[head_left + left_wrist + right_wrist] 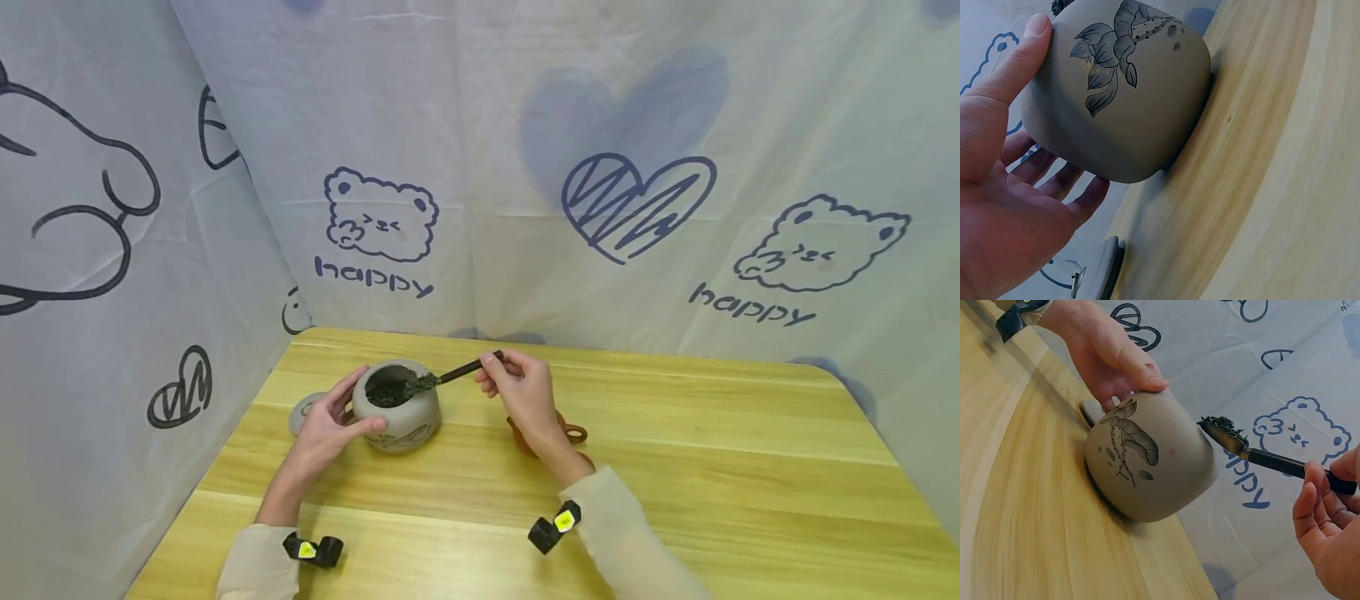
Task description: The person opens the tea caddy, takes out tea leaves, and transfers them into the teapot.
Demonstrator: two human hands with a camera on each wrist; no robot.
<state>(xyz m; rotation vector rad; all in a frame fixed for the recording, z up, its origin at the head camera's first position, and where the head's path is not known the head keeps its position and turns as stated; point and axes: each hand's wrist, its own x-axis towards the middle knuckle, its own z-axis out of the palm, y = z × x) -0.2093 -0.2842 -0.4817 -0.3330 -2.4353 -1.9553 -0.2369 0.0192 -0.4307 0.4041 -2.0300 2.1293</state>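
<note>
A round grey tea jar (411, 423) with a painted lotus stands on the wooden table, its mouth showing dark tea leaves inside. My left hand (327, 429) holds the jar from its left side, thumb at the front; the left wrist view shows the fingers around the jar's wall (1129, 125). My right hand (527, 393) pinches the dark handle of a tea scoop (461, 371). Dark tea leaves (1225, 428) lie heaped on the scoop, whose tip is over the jar's rim on the right.
Left of the jar lies a grey lid (302, 413), partly behind my left hand. A reddish-brown clay teapot (575, 433) sits beneath my right wrist, mostly hidden. Printed cloth (510, 275) hangs along the table's back and left edges.
</note>
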